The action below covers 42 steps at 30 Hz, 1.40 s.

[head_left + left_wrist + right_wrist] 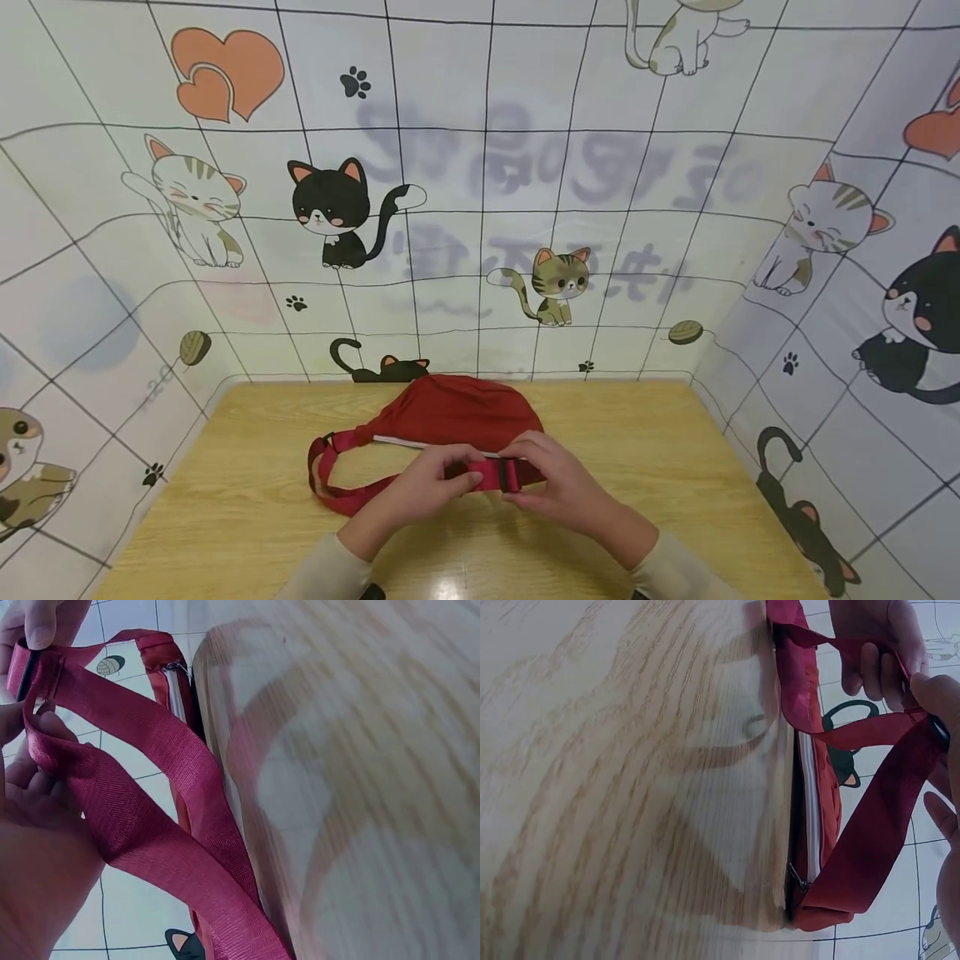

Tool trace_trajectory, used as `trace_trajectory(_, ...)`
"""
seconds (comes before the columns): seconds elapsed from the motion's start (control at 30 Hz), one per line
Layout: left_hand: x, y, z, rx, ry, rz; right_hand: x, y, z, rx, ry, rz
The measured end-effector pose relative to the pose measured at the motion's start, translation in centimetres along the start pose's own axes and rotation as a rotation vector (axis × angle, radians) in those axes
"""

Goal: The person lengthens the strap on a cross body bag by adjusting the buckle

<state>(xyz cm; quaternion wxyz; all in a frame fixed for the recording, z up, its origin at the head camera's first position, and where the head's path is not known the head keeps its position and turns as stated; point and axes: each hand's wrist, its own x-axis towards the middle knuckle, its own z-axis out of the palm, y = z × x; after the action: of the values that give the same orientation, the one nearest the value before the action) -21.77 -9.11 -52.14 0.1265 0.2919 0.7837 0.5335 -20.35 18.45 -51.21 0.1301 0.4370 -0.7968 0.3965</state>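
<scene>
A red waist bag lies at the back of the table, a white zip running along its near side. Its red webbing strap loops out to the left and comes round to the front. My left hand pinches the strap between thumb and fingers just left of a black strap slider. At the slider itself, my right hand pinches the webbing and the slider's edge. Seen from the left wrist, two lengths of strap run away from the hands, lifted off the table.
The wood-grain table reflects light near its front edge. Behind and at both sides stands a white gridded cloth wall printed with cartoon cats. On the bag's left end, another black slider sits on the strap.
</scene>
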Motion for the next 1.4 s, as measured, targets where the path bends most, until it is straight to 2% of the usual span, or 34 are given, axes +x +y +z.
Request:
trace_trajectory(0.17, 0.1, -0.2, 0.2, -0.02, -0.03, 0.037, -0.1, -0.1, 0.1, 0.056, -0.002, -0.008)
trace_trajectory(0.37, 0.3, 0.3, 0.7, -0.039, -0.041, 0.066, 0.3, -0.4, 0.4, 0.034, -0.015, -0.004)
trace_trajectory(0.47, 0.1, 0.6, 0.6, -0.003, -0.031, 0.076, 0.2, -0.2, 0.5, 0.001, 0.005, -0.029)
trace_trajectory(0.67, -0.6, 0.1, -0.5, 0.121, 0.006, 0.063, -0.3, 0.1, 0.4, 0.006, 0.018, 0.003)
trace_trajectory(0.83, -0.6, -0.3, -0.6, 0.096, 0.01, 0.071, -0.3, 0.0, 0.4, 0.01, 0.009, 0.032)
trace_trajectory(0.97, -0.1, 0.0, -0.1, 0.047, -0.007, 0.09, -0.1, -0.1, 0.6, 0.003, -0.001, 0.002)
trace_trajectory(1.07, 0.0, 0.5, 0.1, 0.045, -0.018, 0.104, 0.2, -0.2, 0.9, -0.012, -0.004, -0.021)
trace_trajectory(1.2, -0.1, 0.9, 0.3, 0.108, -0.024, 0.129, 0.3, -0.2, 1.0, -0.017, 0.005, -0.001)
trace_trajectory(1.4, -0.2, 0.9, 0.5, 0.26, 0.025, 0.146, 0.2, -0.5, 0.9, -0.004, -0.013, 0.101)
